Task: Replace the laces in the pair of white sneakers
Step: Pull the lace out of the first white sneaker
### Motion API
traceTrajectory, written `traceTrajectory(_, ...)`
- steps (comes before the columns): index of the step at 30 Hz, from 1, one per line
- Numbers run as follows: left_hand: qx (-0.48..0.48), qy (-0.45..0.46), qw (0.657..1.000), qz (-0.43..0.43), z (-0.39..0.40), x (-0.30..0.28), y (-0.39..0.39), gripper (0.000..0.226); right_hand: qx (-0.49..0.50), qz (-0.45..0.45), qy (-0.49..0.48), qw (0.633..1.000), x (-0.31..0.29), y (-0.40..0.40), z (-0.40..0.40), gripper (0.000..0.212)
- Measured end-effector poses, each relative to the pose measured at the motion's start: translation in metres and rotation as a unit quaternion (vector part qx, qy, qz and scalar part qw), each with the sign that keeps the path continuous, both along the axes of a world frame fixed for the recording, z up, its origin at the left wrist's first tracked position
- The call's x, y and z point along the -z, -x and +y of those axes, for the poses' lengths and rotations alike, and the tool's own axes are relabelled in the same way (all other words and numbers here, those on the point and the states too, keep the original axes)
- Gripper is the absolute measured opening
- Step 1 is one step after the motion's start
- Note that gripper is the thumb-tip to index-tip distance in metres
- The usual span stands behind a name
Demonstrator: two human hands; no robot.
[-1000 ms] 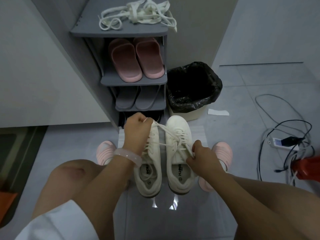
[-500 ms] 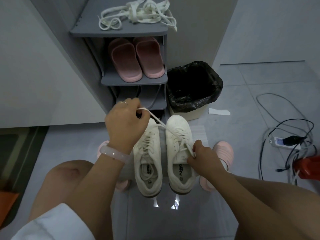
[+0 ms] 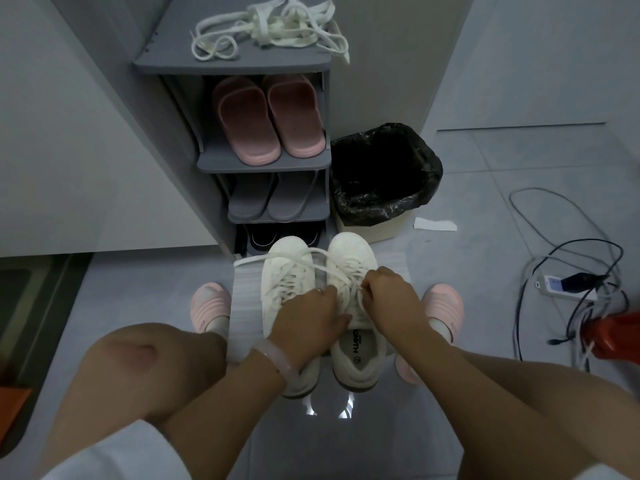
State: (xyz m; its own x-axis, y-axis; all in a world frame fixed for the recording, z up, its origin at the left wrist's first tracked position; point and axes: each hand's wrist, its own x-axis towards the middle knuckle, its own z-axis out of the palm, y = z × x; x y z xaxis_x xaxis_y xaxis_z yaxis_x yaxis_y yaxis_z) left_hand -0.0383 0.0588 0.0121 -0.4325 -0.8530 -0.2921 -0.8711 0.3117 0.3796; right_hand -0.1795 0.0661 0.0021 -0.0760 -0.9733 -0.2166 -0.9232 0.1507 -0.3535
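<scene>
Grey floor tile filled the frame, with the pair of sneakers standing side by side at its centre on a pale ribbed mat (image 3: pixel 391 263). At the middle of the frame the left hand (image 3: pixel 308 320) lay across the gap between the shoes, its fingers reaching toward the eyelets of the right sneaker (image 3: pixel 353 306); whether it pinched the lace could not be told, since the fingertips were hidden against the shoe. Just beside it, nearly touching, the right hand (image 3: pixel 391 299) was curled over that same shoe's lacing, fingers apparently closed on a strand.

From between the hands a loose lace (image 3: pixel 294 258) arced up and left over the toe of the left sneaker (image 3: pixel 287 268), its free end lying on the mat toward the left. By the look of it, the step in hand was working this lace through the eyelets of the right sneaker. The next move would call for taking up the slack and finding the next eyelet, keeping the flat lace untwisted.

Further out, at the top of the frame, a bundle of laces (image 3: pixel 270 32) lay on top of the grey shoe rack (image 3: pixel 235 65), well apart from the hands. A lined bin (image 3: pixel 384 174) stood right of the rack.
</scene>
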Motion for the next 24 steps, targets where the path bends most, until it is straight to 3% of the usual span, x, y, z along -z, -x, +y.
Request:
traceTrajectory(2, 0.003, 0.013, 1.0, -0.025, 0.0, 0.007, 0.004, 0.041, -0.004, 0.014, 0.007, 1.0, 0.0, -0.002, -0.003, 0.015)
traceTrajectory(5, 0.007, 0.055, 0.995, -0.081, -0.003, 0.015, 0.007, 0.044, 0.063, -0.132, 0.025, 0.989, -0.004, -0.004, -0.005, 0.012)
traceTrajectory(8, -0.025, 0.04, 0.997, -0.061, -0.006, 0.018, 0.006, 0.049, 0.111, -0.286, -0.081, 0.948, -0.01, -0.002, -0.01, 0.03)
traceTrajectory(10, -0.049, 0.01, 0.999, -0.002, -0.007, 0.018, 0.005, 0.041, 0.126, -0.303, -0.178, 0.928, -0.012, 0.003, -0.013, 0.028)
traceTrajectory(14, -0.068, -0.03, 0.996, 0.058, -0.008, 0.017, 0.002, 0.036, 0.067, -0.193, -0.198, 0.959, -0.019, 0.021, -0.017, 0.036)
traceTrajectory(16, -0.07, -0.041, 0.994, 0.066, -0.01, 0.017, 0.002, 0.038, -0.017, -0.032, -0.173, 0.984, -0.028, 0.033, -0.02, 0.038)
traceTrajectory(18, -0.07, -0.039, 0.994, 0.07, -0.01, 0.017, 0.001, 0.04, -0.093, 0.153, -0.12, 0.976, -0.033, 0.049, -0.023, 0.029)
traceTrajectory(20, -0.071, -0.034, 0.994, 0.072, -0.009, 0.017, 0.002, 0.04, -0.064, 0.201, -0.068, 0.975, -0.032, 0.061, -0.023, 0.023)
traceTrajectory(21, -0.074, -0.036, 0.994, 0.073, -0.008, 0.017, 0.002, 0.04, 0.005, 0.137, -0.055, 0.989, -0.032, 0.063, -0.022, 0.022)
traceTrajectory(22, -0.078, -0.039, 0.994, 0.072, -0.008, 0.017, 0.003, 0.04, 0.102, 0.004, -0.051, 0.993, -0.032, 0.062, -0.02, 0.023)
traceTrajectory(23, -0.079, -0.042, 0.994, 0.065, -0.008, 0.016, 0.003, 0.042, 0.201, -0.17, -0.06, 0.963, -0.032, 0.057, -0.016, 0.023)
traceTrajectory(24, -0.079, -0.043, 0.994, 0.057, -0.008, 0.016, 0.004, 0.043, 0.277, -0.335, -0.066, 0.898, -0.032, 0.051, -0.014, 0.022)
